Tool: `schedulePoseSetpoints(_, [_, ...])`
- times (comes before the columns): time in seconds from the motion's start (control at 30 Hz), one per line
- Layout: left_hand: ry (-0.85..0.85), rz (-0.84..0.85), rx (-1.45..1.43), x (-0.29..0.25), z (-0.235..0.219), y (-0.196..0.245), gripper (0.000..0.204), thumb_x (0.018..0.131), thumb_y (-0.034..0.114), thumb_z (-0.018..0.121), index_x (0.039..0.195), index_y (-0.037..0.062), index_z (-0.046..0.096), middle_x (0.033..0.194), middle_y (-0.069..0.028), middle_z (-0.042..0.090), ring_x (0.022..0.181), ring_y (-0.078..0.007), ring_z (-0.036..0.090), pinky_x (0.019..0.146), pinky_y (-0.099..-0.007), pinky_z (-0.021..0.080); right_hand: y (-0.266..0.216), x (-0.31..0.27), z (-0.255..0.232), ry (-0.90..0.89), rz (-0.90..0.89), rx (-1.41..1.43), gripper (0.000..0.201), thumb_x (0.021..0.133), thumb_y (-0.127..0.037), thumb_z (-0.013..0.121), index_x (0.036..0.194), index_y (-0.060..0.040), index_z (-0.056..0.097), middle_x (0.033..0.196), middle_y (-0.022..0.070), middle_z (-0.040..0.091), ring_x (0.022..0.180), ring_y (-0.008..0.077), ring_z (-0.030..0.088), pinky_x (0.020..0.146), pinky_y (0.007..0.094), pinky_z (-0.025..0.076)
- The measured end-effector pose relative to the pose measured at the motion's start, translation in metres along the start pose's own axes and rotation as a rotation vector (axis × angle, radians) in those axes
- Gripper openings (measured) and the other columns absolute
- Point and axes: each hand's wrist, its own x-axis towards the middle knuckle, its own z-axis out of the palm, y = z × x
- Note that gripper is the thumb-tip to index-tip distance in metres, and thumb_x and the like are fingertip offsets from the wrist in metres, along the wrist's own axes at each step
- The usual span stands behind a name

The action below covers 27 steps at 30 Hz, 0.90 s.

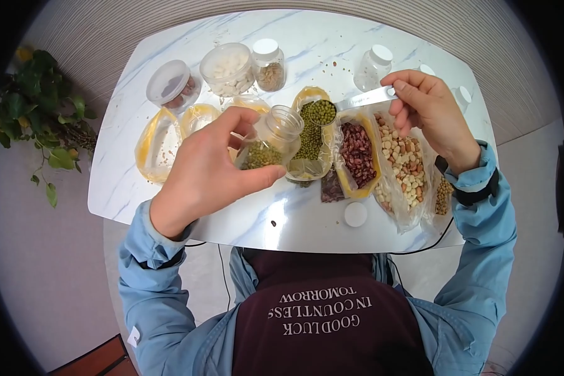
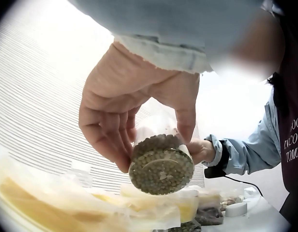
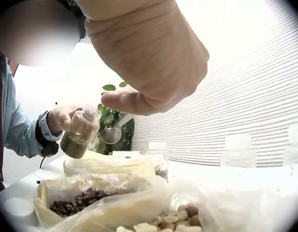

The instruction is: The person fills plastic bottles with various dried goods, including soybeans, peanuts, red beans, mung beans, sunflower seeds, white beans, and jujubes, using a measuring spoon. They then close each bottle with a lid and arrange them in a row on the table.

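My left hand (image 1: 200, 166) grips a clear plastic jar (image 1: 271, 139) between thumb and fingers, its open mouth leaning toward the spoon. Green mung beans (image 2: 161, 171) fill its lower part, seen through the base in the left wrist view. My right hand (image 1: 433, 111) pinches the end of a metal measuring spoon's handle (image 1: 368, 98). The spoon's bowl (image 3: 111, 136) is level and, in the head view, heaped with mung beans (image 1: 323, 112). It overlaps an open bag of mung beans (image 1: 309, 143), a little right of the jar's mouth.
Right of the mung beans stand open bags of dark red beans (image 1: 358, 155) and mixed pale and brown nuts (image 1: 400, 156). A white lid (image 1: 356, 214) lies near the front edge. Round tubs (image 1: 227, 70) and lidded jars (image 1: 269, 66) line the back. More open bags (image 1: 160, 145) sit left.
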Motion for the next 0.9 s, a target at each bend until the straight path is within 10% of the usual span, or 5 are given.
schedulePoseSetpoints(0.9, [-0.062,-0.095,-0.015,0.008,0.008,0.016,0.071,0.064,0.032,0.083,0.118,-0.0029,0.052,0.099,-0.0114,0.062,0.082,-0.0200,0.062,0.069,-0.0298,0.051,-0.043,-0.028,0.029,-0.002,-0.479,-0.388,0.021,0.097,-0.012,0.049,0.109,-0.0015,0.063,0.068,0.0008,0.060,0.053,0.0033,0.056,0.049,0.0158,0.047])
